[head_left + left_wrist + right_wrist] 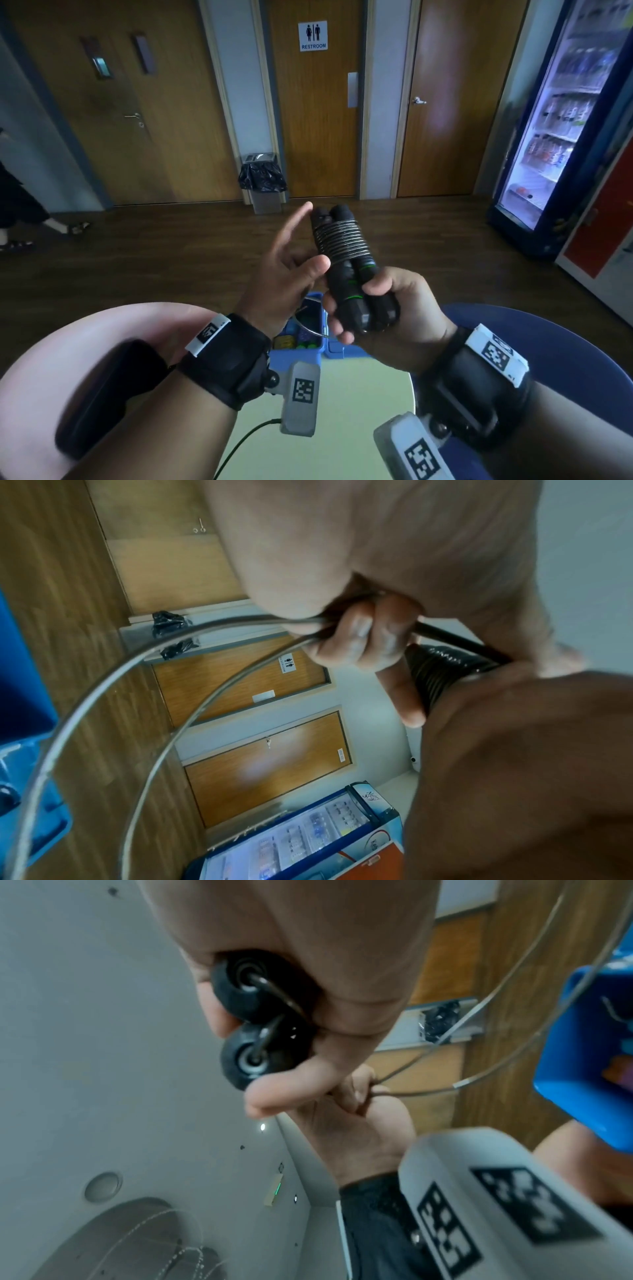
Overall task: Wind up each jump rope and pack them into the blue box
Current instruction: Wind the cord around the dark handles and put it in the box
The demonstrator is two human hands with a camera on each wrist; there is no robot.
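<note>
At head-view centre, the right hand grips both handles; only wrist views show the left hand pinching the cable.

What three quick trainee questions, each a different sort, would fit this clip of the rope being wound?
1. True or false: the right hand grips both handles side by side.
2. Multiple choice: the coils sit (A) round one handle only, (B) round both handles together, (C) round the left hand.
3. Fill in: the left hand pinches a loose loop of ____ that hangs toward the blue box.

Key
1. True.
2. B.
3. Rope. The left wrist view shows two strands running out from the pinch.
</note>
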